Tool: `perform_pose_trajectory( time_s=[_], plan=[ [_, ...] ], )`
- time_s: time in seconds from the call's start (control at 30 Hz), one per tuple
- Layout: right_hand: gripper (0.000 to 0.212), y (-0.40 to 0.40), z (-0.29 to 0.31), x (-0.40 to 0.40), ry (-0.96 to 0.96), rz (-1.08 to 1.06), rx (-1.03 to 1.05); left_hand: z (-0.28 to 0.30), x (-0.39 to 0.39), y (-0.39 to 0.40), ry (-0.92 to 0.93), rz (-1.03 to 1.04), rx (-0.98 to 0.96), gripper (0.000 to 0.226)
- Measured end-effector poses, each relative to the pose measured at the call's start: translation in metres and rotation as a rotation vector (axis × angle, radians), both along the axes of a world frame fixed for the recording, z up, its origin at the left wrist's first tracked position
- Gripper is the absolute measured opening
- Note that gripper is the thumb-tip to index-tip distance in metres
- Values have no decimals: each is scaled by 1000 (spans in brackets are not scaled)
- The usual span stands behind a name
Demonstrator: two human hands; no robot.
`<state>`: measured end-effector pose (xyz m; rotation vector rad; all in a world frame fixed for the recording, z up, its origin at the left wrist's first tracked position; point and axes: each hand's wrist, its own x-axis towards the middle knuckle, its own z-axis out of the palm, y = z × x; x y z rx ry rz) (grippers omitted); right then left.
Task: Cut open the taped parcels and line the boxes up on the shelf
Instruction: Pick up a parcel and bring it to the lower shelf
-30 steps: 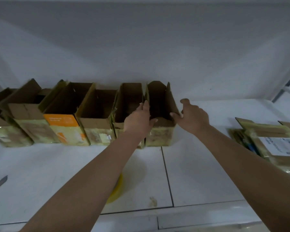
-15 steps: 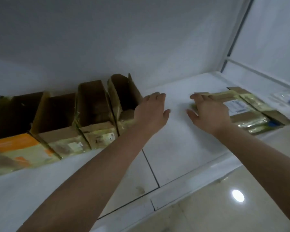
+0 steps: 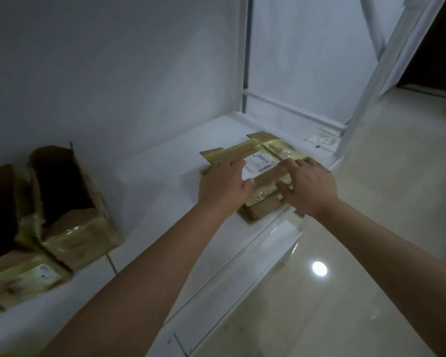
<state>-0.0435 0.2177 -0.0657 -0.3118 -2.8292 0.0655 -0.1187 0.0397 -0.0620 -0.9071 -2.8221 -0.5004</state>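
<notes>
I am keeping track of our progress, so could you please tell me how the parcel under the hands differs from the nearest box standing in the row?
The parcel lies flat and closed; the nearest box stands upright with its top open and a dark inside. The parcel shows a white label on its top face; no label shows on the nearest box. The left hand and right hand rest on the parcel; nothing touches the box. Both are brown cardboard with yellowish tape, on the white shelf.

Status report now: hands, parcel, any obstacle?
Left hand and right hand flat on taped parcel. Parcel uncut, on shelf. No obstacle.
</notes>
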Motion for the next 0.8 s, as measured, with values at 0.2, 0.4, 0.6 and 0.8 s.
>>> perform_pose_trajectory(
  time_s=[0.2,0.4,0.6,0.8],
  plan=[
    [43,60,-14,-22,-78,-15,52,-28,-17,52,-79,68,87,47],
    [43,90,-31,-56,-92,-23,-4,-60,-30,65,-53,93,45,51],
    [70,108,-57,-84,-234,-80,-36,-87,-31,62,-96,268,29,79],
    [105,124,-69,-105,-350,-156,-350,-93,-25,67,-307,403,12,101]
  ],
)
